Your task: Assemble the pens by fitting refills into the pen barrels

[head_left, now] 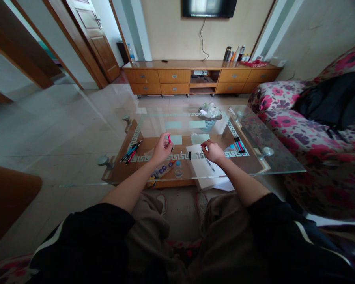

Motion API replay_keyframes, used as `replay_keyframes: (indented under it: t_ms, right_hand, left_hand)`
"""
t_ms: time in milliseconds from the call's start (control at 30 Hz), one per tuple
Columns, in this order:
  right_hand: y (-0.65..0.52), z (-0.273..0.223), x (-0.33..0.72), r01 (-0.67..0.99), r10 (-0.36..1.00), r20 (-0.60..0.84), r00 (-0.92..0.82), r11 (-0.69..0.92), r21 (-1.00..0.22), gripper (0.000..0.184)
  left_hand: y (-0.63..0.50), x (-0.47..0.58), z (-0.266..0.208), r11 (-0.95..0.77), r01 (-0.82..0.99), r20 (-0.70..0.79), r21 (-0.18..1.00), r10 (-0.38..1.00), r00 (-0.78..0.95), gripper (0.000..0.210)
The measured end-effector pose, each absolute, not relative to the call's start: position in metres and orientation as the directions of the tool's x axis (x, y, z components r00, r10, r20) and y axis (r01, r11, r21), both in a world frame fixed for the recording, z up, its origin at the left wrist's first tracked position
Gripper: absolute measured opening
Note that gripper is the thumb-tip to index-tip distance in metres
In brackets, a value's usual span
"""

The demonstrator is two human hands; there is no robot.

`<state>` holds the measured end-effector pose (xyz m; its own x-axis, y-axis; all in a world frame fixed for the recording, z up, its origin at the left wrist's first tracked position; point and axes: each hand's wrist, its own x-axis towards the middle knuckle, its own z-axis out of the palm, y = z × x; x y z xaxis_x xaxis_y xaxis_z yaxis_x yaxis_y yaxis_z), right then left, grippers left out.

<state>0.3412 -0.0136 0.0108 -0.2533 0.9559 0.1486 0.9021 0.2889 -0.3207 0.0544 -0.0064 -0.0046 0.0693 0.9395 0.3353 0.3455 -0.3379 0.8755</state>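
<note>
Above the glass tabletop [154, 118], my left hand [162, 150] is closed around a pink pen [169, 138]. The pen's pink end sticks up past the fingers, and a dark bit shows below them. My right hand [213, 151] is pinched, fingertips together; whatever sits in that pinch is too small to make out. Between the hands lies a short black piece [190, 156]. A slim dark pen [210, 165] shows near my right wrist. Pens in black, blue and pink form a pile [131, 152] on the left, and a neater row [240, 145] on the right.
Beneath the glass, a lower shelf holds a clear bottle [178, 169], packets [162, 170] and a white box [199, 169]. A filled waste basket [208, 118] stands beyond. A floral sofa [279, 94] with a black bag [334, 98] is at right; a wooden cabinet [174, 77] lines the wall.
</note>
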Motion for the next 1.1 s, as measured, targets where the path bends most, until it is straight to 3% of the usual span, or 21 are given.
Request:
replay_keyframes:
  t_ms: [400,567,767,1100]
  right_hand:
    - [-0.015,0.016,0.264,0.802,0.821,0.069,-0.567,0.57,-0.179,0.028]
    - [-0.014,0.016,0.247,0.736,0.737,0.026,-0.675,0.676,-0.038,0.031]
    - [-0.011,0.013,0.236,0.697,0.704,-0.017,-0.71,0.706,0.122,0.029]
    - [-0.011,0.012,0.234,0.662,0.67,0.015,-0.742,0.73,0.169,0.027]
  left_hand:
    - [-0.009,0.057,-0.005,-0.341,0.431,0.343,0.836,0.936,0.076,0.045]
    - [-0.01,0.055,-0.005,-0.354,0.46,0.355,0.814,0.931,0.088,0.045]
    - [-0.011,0.054,-0.003,-0.354,0.486,0.365,0.799,0.928,0.076,0.045]
    - [-0.012,0.054,-0.002,-0.363,0.483,0.372,0.797,0.925,0.082,0.045]
